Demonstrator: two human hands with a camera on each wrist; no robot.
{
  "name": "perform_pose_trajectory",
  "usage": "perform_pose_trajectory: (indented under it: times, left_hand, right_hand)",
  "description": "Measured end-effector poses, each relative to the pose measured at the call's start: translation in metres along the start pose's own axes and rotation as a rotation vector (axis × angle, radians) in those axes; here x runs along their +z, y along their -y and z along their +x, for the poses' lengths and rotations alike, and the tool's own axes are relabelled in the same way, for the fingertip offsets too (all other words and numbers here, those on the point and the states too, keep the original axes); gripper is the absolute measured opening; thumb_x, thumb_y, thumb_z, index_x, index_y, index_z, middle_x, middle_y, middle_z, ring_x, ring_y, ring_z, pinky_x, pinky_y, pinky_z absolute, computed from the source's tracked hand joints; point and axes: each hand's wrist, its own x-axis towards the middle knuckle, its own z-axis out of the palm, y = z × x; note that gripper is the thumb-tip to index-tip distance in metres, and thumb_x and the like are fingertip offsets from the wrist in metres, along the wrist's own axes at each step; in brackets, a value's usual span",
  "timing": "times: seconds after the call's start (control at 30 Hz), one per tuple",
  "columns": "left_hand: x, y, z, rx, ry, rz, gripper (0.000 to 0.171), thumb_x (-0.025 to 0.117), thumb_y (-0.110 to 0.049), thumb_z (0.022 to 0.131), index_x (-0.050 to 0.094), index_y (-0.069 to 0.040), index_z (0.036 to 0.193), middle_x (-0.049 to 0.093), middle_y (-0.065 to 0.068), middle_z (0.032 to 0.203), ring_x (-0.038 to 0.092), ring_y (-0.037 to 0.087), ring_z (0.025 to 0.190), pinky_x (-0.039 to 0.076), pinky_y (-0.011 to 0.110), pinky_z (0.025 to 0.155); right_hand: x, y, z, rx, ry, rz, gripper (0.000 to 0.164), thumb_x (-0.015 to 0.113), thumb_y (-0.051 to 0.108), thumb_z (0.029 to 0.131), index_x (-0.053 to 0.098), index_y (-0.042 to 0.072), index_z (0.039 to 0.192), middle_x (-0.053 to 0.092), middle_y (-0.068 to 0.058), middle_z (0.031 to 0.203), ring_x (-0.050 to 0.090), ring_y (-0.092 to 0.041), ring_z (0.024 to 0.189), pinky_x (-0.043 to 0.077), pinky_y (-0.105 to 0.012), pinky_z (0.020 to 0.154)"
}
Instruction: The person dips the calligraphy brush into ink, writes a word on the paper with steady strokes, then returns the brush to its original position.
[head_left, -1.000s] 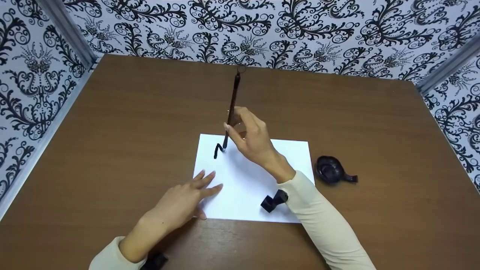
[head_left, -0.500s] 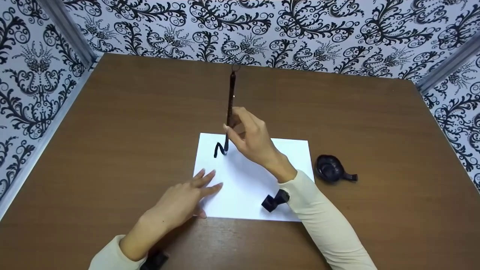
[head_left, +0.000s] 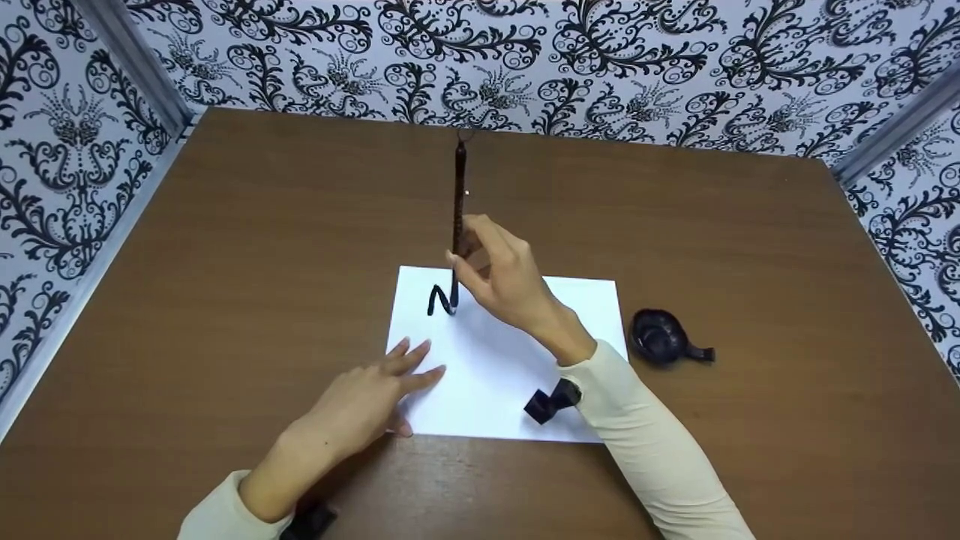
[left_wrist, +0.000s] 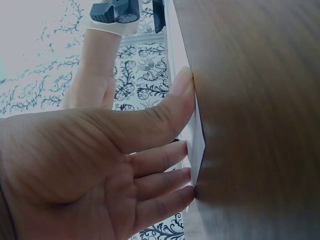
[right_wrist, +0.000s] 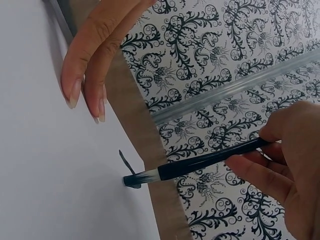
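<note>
Head view: right hand (head_left: 514, 289) pinches brush (head_left: 459, 187) upright, probably for stroke control, tip on paper (head_left: 487, 375) beneath; left hand (head_left: 360, 409) lies spread, likely steadying paper.

A brown, wood-grained desk (head_left: 300, 187) reached back to a white rear wall (head_left: 465, 60) covered in black floral scrollwork. The left wall (head_left: 71, 187) and right wall (head_left: 919, 232) bore the same pattern (a grey strip (head_left: 135, 64) ran up each corner). Pale light glossed the desk's near part and washed out the left wrist view's upper left.
</note>
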Motion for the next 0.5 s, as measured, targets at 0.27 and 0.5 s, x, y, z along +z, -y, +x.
perform_pose_trajectory:
  times: [0.27,0.5]
  left_hand:
    - [0.0005,-0.0003,0.0001,0.006,-0.012,0.003,0.072,0.076,-0.028,0.067,0.057,-0.014,0.135,0.042,0.014,0.146,0.039,0.038,0.131,0.053,0.044,0.069]
    - [-0.0001,-0.0005,0.0001,0.015,-0.024,0.014,0.072,0.074,-0.03,0.066,0.057,-0.014,0.134,0.043,0.015,0.145,0.04,0.038,0.13,0.053,0.042,0.068]
  right_hand:
    - [-0.0013,-0.0014,0.0003,-0.009,0.003,0.018,0.026,0.062,0.005,0.091,0.052,0.0,0.114,0.06,-0.008,0.088,0.062,-0.013,0.075,0.051,-0.02,0.058]
    - [-0.002,-0.003,0.0012,-0.03,-0.016,0.022,0.026,0.062,0.004,0.091,0.052,0.0,0.114,0.059,-0.008,0.088,0.062,-0.013,0.076,0.051,-0.021,0.06]
